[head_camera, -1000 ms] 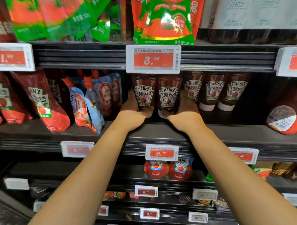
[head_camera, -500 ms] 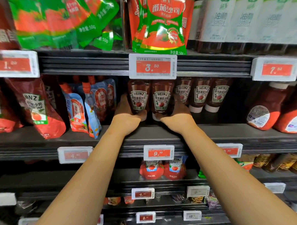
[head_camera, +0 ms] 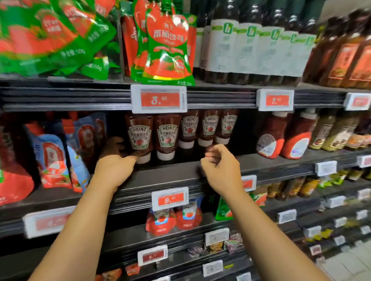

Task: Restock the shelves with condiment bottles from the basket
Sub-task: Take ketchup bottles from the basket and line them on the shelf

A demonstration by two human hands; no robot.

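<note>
Ketchup bottle [head_camera: 139, 137] touched by left hand [head_camera: 116, 163].

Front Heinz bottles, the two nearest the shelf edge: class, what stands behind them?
Behind the two front Heinz bottles, three more Heinz bottles stand further back to their right. Directly behind the front pair is covered, so nothing can be told.
</note>
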